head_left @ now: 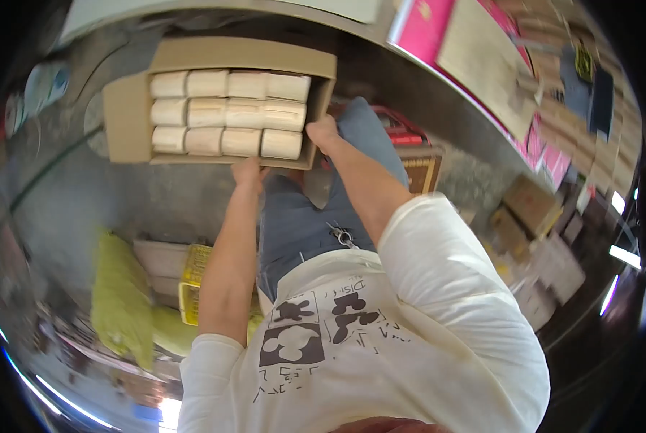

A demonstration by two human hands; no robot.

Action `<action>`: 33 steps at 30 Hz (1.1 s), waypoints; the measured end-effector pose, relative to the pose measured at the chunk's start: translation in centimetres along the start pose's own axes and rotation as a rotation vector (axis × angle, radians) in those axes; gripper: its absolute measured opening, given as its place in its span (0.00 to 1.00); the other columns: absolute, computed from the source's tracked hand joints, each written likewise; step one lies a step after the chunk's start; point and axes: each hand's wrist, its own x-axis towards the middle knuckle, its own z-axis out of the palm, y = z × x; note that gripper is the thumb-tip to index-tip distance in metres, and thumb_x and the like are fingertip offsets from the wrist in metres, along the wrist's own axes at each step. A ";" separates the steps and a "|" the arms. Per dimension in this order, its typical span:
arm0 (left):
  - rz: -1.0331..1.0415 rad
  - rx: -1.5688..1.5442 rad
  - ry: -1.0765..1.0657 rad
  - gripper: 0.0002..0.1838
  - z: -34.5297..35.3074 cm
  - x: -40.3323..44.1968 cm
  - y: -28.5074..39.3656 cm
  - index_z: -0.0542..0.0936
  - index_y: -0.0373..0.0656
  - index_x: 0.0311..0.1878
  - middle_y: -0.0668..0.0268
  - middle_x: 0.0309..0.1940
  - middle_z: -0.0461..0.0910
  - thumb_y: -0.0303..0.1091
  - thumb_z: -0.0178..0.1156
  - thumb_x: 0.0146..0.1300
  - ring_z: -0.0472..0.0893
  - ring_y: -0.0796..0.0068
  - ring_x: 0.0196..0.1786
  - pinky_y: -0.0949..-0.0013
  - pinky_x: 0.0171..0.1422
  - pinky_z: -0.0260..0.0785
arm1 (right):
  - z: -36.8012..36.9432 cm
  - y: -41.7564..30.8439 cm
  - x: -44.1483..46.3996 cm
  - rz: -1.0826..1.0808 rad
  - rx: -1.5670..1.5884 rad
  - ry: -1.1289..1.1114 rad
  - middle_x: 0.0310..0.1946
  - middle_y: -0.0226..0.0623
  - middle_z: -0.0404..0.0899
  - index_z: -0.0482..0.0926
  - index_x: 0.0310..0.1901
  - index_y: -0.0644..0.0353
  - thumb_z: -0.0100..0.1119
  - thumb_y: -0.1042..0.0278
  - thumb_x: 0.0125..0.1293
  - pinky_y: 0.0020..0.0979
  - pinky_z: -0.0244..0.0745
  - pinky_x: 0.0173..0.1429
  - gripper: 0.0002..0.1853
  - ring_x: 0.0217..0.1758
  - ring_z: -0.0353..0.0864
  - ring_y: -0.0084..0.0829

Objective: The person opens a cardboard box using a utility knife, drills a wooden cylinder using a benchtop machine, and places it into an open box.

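An open cardboard box (243, 55) rests low over the floor in front of my legs, its flap folded out at the left. Rows of pale, wood-coloured blocks (245, 112) with rounded edges are packed inside it. My left hand (248, 173) is closed on the near wall of the box, toward its right end, with some fingers hidden behind the cardboard. At the right end wall, my right hand (323, 133) grips near the corner, fingers partly out of sight.
A table edge (323, 25) runs along the top, with a pink-edged board (474, 68) on the right. Yellow crate (193, 278) and green sack (120, 296) stand at lower left. Cardboard cartons (529, 206) are stacked at right. A red object (402, 137) lies beside my leg.
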 end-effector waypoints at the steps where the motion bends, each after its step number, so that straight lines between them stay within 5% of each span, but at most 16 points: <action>1: -0.025 0.015 0.000 0.26 -0.2 -0.1 0.1 0.66 0.30 0.71 0.48 0.64 0.75 0.17 0.54 0.70 0.83 0.52 0.56 0.50 0.57 0.85 | -0.2 0.2 0.2 0.030 0.038 -0.051 0.51 0.59 0.87 0.83 0.57 0.71 0.59 0.76 0.62 0.43 0.80 0.57 0.20 0.57 0.87 0.53; 2: -0.043 0.021 0.005 0.26 -0.1 -0.4 0.4 0.65 0.31 0.72 0.47 0.64 0.74 0.17 0.53 0.71 0.83 0.52 0.56 0.49 0.57 0.85 | -1.7 -2.3 -1.3 0.194 0.006 -0.123 0.51 0.59 0.87 0.83 0.56 0.71 0.60 0.76 0.62 0.43 0.80 0.58 0.20 0.58 0.87 0.54; 4: -0.075 0.047 0.006 0.21 0.4 -1.5 1.4 0.67 0.28 0.68 0.47 0.63 0.72 0.19 0.51 0.74 0.81 0.49 0.58 0.49 0.62 0.83 | -0.2 -0.2 0.4 -0.006 -0.112 -0.059 0.50 0.61 0.87 0.83 0.55 0.72 0.61 0.75 0.61 0.44 0.81 0.60 0.20 0.58 0.87 0.56; 14: -0.168 0.048 0.004 0.19 -0.6 0.5 1.0 0.67 0.27 0.67 0.45 0.62 0.72 0.18 0.50 0.75 0.81 0.45 0.56 0.44 0.62 0.83 | -1.9 -1.4 -0.8 0.008 -0.154 -0.095 0.52 0.68 0.85 0.85 0.50 0.76 0.64 0.70 0.58 0.44 0.79 0.68 0.21 0.62 0.84 0.58; 15: -0.172 0.051 0.016 0.20 -0.6 0.1 1.3 0.67 0.27 0.67 0.45 0.62 0.72 0.18 0.50 0.75 0.81 0.45 0.55 0.44 0.63 0.83 | -2.2 -1.8 -0.5 0.064 -0.171 -0.179 0.57 0.64 0.84 0.83 0.57 0.71 0.65 0.69 0.60 0.45 0.77 0.71 0.23 0.65 0.82 0.58; 33: -0.095 0.041 -0.032 0.22 -0.1 -2.4 1.2 0.64 0.30 0.72 0.47 0.66 0.70 0.22 0.49 0.78 0.77 0.45 0.63 0.45 0.70 0.79 | -2.2 -1.0 -0.8 -0.097 -0.300 -0.109 0.51 0.65 0.86 0.88 0.48 0.73 0.64 0.66 0.58 0.42 0.77 0.70 0.21 0.62 0.85 0.55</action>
